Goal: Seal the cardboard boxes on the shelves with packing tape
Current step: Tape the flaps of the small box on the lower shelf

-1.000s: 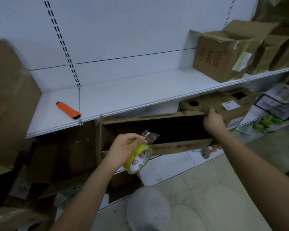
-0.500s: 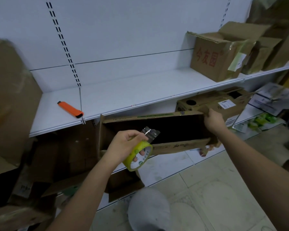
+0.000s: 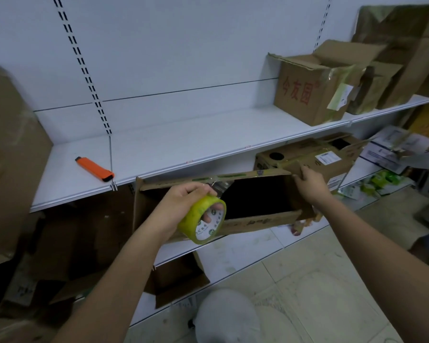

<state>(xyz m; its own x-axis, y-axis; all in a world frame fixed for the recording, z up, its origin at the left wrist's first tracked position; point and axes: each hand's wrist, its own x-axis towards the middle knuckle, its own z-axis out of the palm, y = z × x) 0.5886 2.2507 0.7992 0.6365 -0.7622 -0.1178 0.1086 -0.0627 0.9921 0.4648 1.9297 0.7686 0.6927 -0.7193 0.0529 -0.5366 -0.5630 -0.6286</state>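
- I am holding the tape roll [image 3: 201, 219] in my left hand [image 3: 183, 204], fingers curled through its core, thumb and forefinger pinching the loose end [image 3: 218, 188] at about 1 o'clock from the roll.
- My right hand [image 3: 307, 184] is gripping the right end of the open box [image 3: 258, 220], up where the top flap [image 3: 208, 179] meets the side, at 3 o'clock from the roll.
- The box is lying on its side on the lower shelf [image 3: 233, 246], mouth gaping towards me and sticking out past the shelf edge.
- Risk, as I am judging it: the free end is folding back on itself or onto my fingers, because I am pinching it with nothing keeping it taut.
- The box could be sliding off the shelf, since only one hand is steadying it.
- The flaps are standing well apart; taping now would be leaving a gap or a crooked seam.
- The orange cutter [image 3: 94, 168] is lying at 10 o'clock on the upper shelf [image 3: 183, 144], well apart from both hands, so cutting means letting go of something.
- Other boxes [image 3: 305, 95] at 2 o'clock are also looking open.
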